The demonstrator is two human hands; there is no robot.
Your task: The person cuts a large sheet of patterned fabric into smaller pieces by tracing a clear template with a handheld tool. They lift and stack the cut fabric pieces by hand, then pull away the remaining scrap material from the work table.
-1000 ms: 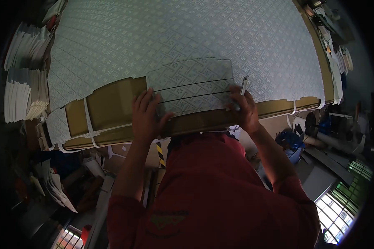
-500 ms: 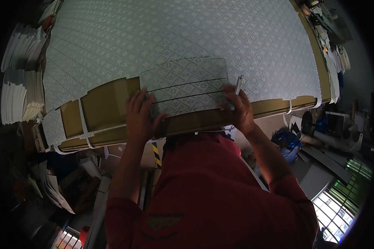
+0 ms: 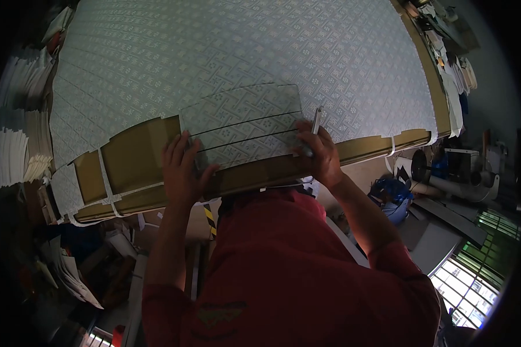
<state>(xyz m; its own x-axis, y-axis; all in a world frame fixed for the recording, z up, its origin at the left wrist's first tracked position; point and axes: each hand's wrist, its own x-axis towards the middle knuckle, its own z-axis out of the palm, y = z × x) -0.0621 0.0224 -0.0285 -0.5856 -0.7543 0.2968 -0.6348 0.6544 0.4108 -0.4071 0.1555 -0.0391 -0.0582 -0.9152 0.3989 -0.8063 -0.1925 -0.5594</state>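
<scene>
Nearest the camera, a red shirt [image 3: 283,272] fills the lower view. Just beyond it, the left hand [image 3: 182,168] lies flat, fingers spread, pressing the near left corner of a clear template [image 3: 243,124]. Opposite it, the right hand [image 3: 321,153] is curled around a pen [image 3: 316,120] while its fingertips pin the template's right edge. The template (two dark lines run across it) lies on the near edge of the patterned sheet [image 3: 243,52], partly over bare brown table [image 3: 145,156]. It looks thin, stiff and slick, so likely to slide; the edges seem the safest hold. Farther left, white stacks [image 3: 17,139] stand.
</scene>
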